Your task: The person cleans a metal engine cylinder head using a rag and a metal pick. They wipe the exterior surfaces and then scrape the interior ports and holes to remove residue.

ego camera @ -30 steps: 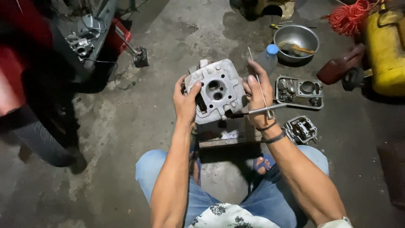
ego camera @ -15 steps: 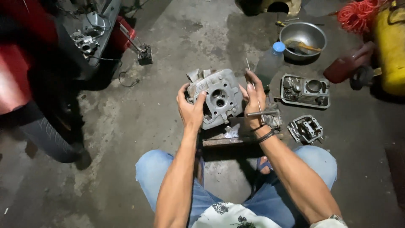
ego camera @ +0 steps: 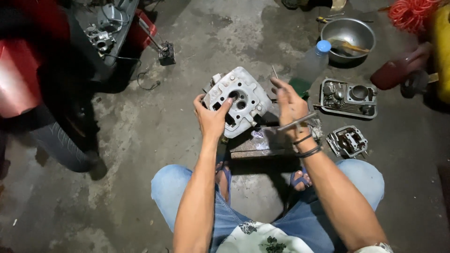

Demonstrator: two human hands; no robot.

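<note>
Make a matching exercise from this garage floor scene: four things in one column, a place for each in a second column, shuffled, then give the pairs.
Things:
1. cylinder head
2. metal bowl
3. plastic bottle
4. thin metal tool

Places:
A. gripped in the right hand
B. standing just left of the bowl
C. far right on the floor, beside the orange cord
D. held up by the left hand

Pairs: 1-D, 2-C, 3-B, 4-A
</note>
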